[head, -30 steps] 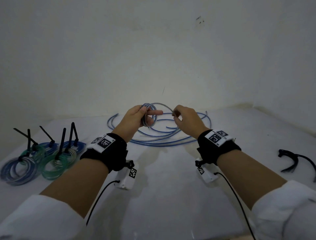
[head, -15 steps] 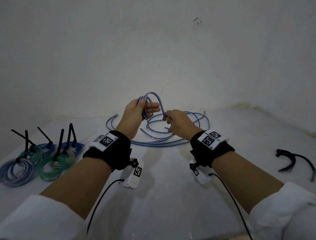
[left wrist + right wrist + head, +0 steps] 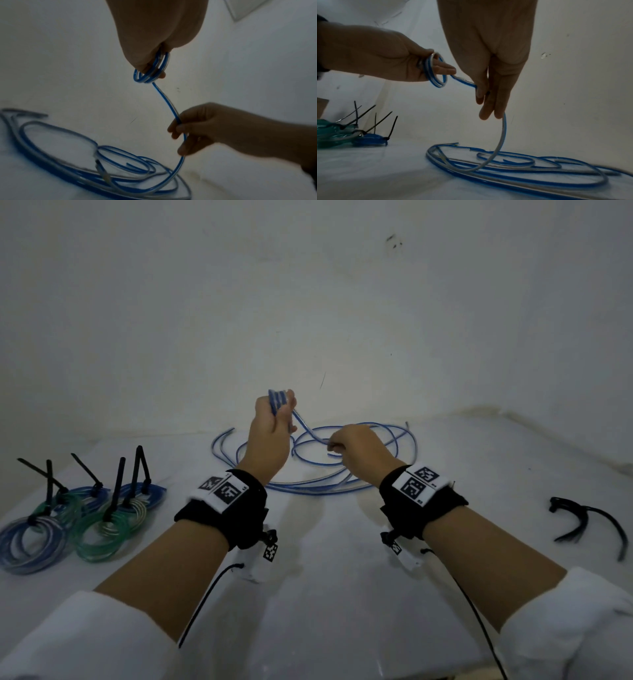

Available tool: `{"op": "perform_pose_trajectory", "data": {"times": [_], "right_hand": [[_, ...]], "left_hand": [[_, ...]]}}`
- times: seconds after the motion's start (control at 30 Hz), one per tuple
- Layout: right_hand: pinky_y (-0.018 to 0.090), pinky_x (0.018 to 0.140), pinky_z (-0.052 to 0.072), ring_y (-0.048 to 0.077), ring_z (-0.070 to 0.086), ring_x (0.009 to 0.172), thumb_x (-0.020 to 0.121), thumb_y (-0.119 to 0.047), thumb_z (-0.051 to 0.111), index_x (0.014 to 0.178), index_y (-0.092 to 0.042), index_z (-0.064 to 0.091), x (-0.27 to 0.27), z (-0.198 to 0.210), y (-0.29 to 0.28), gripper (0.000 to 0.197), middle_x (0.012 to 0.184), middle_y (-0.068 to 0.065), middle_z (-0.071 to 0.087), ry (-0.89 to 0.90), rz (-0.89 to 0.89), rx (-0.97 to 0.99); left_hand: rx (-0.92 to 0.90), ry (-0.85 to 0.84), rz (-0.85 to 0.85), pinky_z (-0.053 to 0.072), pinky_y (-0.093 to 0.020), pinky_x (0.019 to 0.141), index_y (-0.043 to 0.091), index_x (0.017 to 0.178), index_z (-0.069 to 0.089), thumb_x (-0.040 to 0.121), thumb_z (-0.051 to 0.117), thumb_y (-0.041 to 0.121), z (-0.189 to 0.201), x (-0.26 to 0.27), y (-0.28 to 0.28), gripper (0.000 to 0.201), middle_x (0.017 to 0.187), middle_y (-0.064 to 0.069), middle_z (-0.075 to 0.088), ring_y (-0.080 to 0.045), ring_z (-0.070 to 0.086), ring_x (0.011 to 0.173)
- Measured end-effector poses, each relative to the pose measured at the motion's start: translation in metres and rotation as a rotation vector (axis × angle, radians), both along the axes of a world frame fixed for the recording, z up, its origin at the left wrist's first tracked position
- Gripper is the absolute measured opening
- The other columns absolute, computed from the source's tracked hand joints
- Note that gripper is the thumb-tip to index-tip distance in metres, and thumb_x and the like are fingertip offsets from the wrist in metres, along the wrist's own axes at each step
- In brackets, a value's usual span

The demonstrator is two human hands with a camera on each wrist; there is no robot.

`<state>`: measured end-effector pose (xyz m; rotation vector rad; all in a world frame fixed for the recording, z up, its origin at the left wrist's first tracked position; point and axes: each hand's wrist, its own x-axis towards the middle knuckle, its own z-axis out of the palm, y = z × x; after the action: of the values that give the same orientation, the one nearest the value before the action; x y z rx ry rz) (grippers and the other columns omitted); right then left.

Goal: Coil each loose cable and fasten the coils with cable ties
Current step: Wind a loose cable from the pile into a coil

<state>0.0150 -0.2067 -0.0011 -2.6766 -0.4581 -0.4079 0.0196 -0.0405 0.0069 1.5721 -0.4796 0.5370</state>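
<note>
Your blue cable (image 3: 346, 489) looks like glossy, smooth plastic, half clear, with a pale core showing. The tied coils (image 3: 85, 518) have the same shiny tubing, blue and green. The cable ties (image 3: 582, 520) are thin black plastic with a dull finish. The table (image 3: 325, 594) is white, smooth and slightly shiny. The wall (image 3: 308, 302) is matt white with small marks. Your wristbands (image 3: 239, 508) are black cloth.

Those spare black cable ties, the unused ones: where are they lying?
In the head view, the spare black cable ties lie on the white table at the far right, beyond the right hand, apart from the loose blue cable.
</note>
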Motion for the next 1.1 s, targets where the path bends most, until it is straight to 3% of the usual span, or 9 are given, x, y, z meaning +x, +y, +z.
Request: {"op": "perform_pose_trajectory", "data": {"times": [0.1,0.2,0.33,0.4,0.53,0.7,0.83,0.93,1.1], "right_hand": [[0.04,0.082,0.045,0.032,0.062,0.094,0.091,-0.006,0.052,0.101,0.002,0.067,-0.001,0.0,0.006,0.019,0.099,0.018,0.069,-0.053,0.09,-0.073],[0.038,0.075,0.046,0.028,0.059,0.084,0.09,-0.007,0.054,0.104,-0.004,0.056,-0.007,0.001,0.003,0.014,0.094,0.013,0.066,-0.081,0.097,0.05],[0.038,0.072,0.042,0.028,0.053,0.08,0.09,-0.008,0.057,0.097,-0.005,0.053,-0.007,0.008,-0.001,0.009,0.092,0.014,0.06,-0.257,0.096,0.054],[0.04,0.071,0.044,0.03,0.054,0.079,0.087,-0.005,0.059,0.094,-0.003,0.058,-0.004,0.011,0.003,0.007,0.091,0.015,0.059,-0.341,0.114,0.002],[0.048,0.067,0.047,0.034,0.055,0.072,0.084,-0.003,0.057,0.083,-0.005,0.064,0.003,0.011,0.002,0.008,0.082,0.012,0.062,-0.395,0.137,-0.102],[0.032,0.081,0.037,0.026,0.05,0.083,0.093,-0.007,0.051,0.094,-0.003,0.061,-0.004,0.018,-0.001,0.011,0.09,0.011,0.062,-0.289,0.222,-0.078],[0.023,0.074,0.034,0.018,0.043,0.089,0.094,-0.011,0.051,0.105,-0.004,0.052,-0.012,0.021,0.003,0.013,0.097,0.011,0.058,-0.178,0.237,0.071],[0.022,0.067,0.028,0.016,0.04,0.083,0.094,-0.011,0.053,0.1,-0.001,0.052,-0.012,0.023,0.008,0.012,0.093,0.012,0.057,-0.154,0.274,0.054],[0.018,0.064,0.03,0.011,0.042,0.072,0.092,-0.018,0.059,0.099,-0.002,0.053,-0.009,0.024,0.008,0.019,0.09,0.005,0.056,-0.192,0.259,0.08]], "left_hand": [[0.373,-0.087,0.03,0.049,-0.029,0.08,0.001,0.104,0.04,0.1,0.035,0.012,-0.003,-0.001,0.002,0.014,0.118,0.0,0.061,-0.005,0.06,0.103],[0.674,-0.118,0.159,0.048,-0.04,0.083,0.004,0.099,0.04,0.099,0.036,0.014,-0.002,0.002,0.014,0.01,0.111,-0.006,0.068,-0.024,0.063,0.1],[0.861,-0.049,0.123,0.046,-0.034,0.075,0.007,0.09,0.037,0.097,0.034,0.008,-0.008,0.0,0.021,0.007,0.091,-0.01,0.07,-0.025,0.063,0.083],[0.837,-0.019,0.031,0.047,-0.03,0.073,0.005,0.091,0.038,0.098,0.032,0.006,-0.01,-0.004,0.019,0.009,0.083,-0.01,0.068,-0.023,0.064,0.075],[0.71,0.018,-0.047,0.042,-0.011,0.062,0.006,0.09,0.041,0.098,0.033,0.006,-0.012,-0.005,0.014,0.012,0.069,0.003,0.062,-0.011,0.058,0.063],[0.501,0.08,-0.166,0.039,-0.008,0.062,0.003,0.094,0.045,0.1,0.034,0.009,-0.011,-0.007,0.013,0.014,0.07,0.001,0.059,0.003,0.054,0.058],[0.405,0.118,-0.274,0.039,-0.009,0.058,0.009,0.091,0.045,0.099,0.038,0.008,-0.008,-0.01,0.011,0.011,0.073,-0.003,0.058,0.003,0.054,0.055],[0.34,0.129,-0.294,0.04,-0.011,0.055,0.014,0.086,0.045,0.099,0.036,0.004,-0.006,-0.009,0.011,0.018,0.072,-0.007,0.057,0.001,0.054,0.053],[0.361,0.167,-0.257,0.039,-0.02,0.055,0.016,0.084,0.045,0.099,0.037,0.007,-0.004,-0.008,0.014,0.019,0.071,-0.003,0.055,-0.003,0.048,0.05]]}}
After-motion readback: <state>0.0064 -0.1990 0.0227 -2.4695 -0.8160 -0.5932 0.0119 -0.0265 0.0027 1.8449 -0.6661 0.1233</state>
